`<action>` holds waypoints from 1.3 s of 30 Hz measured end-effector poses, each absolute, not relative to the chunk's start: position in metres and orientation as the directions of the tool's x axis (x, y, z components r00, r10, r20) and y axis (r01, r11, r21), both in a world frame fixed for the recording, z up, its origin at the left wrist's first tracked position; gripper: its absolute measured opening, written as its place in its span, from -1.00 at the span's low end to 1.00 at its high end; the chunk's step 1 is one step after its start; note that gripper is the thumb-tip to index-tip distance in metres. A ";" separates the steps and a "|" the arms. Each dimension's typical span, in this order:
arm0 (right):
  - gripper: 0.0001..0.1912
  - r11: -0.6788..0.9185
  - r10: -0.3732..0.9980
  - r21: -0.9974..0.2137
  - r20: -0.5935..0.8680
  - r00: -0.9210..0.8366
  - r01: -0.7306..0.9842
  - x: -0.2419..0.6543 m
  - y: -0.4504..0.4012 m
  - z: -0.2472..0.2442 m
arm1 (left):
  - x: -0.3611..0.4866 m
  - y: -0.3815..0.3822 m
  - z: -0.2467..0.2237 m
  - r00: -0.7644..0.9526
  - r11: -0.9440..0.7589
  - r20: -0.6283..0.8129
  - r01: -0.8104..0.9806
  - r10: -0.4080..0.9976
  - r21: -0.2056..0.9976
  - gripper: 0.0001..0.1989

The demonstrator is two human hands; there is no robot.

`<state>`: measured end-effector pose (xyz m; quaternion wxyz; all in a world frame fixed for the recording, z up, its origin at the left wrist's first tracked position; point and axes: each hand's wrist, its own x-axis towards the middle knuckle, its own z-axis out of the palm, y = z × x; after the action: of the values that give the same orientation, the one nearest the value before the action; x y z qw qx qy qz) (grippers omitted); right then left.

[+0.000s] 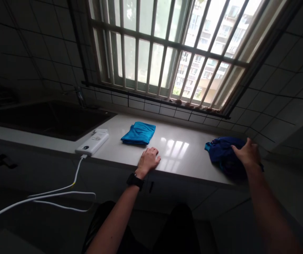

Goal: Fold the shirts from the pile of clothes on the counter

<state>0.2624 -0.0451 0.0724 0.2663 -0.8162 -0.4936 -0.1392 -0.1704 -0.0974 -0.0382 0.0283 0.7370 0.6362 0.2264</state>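
Note:
A folded bright blue cloth [139, 133] lies flat on the white counter, left of the window's reflection. Just below it, near the counter's front edge, my left hand [148, 160] rests on the surface with fingers slightly curled and nothing visible in it; a black watch is on that wrist. At the right end of the counter is a crumpled pile of dark blue cloth [224, 153] with a lighter blue edge. My right hand [248, 153] is on the right side of this pile, thumb and fingers spread over the fabric; some fingertips are hidden.
A white power bank [92, 143] with a white cable [77, 173] lies by the front edge at left. Behind it is a dark sink [48, 118] with a faucet [80, 97]. A barred window [167, 46] stands behind the counter [188, 155]; tiled walls surround it.

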 end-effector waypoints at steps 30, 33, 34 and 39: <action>-0.91 0.376 0.927 -0.079 0.030 -0.375 0.923 0.149 -0.017 0.100 | -0.172 -0.097 -0.041 0.096 -0.197 0.289 0.918 0.953 0.345 -0.75; -0.89 0.401 0.911 -0.074 0.134 -0.390 0.913 0.143 -0.018 0.099 | -0.172 -0.096 -0.041 0.096 -0.195 0.286 0.919 0.953 0.343 -0.76; -0.86 0.411 0.887 -0.081 0.267 -0.377 0.908 0.140 -0.018 0.103 | -0.172 -0.096 -0.041 0.098 -0.197 0.285 0.918 0.953 0.343 -0.75; -0.67 0.444 0.637 -0.098 0.734 -0.236 0.891 0.122 -0.017 0.132 | -0.172 -0.096 -0.041 0.092 -0.186 0.274 0.922 0.957 0.339 -0.74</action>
<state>0.1217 -0.0171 0.1318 0.3660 -0.4980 -0.7667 -0.1736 -0.1722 -0.0957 -0.0405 0.0400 0.7380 0.6367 0.2201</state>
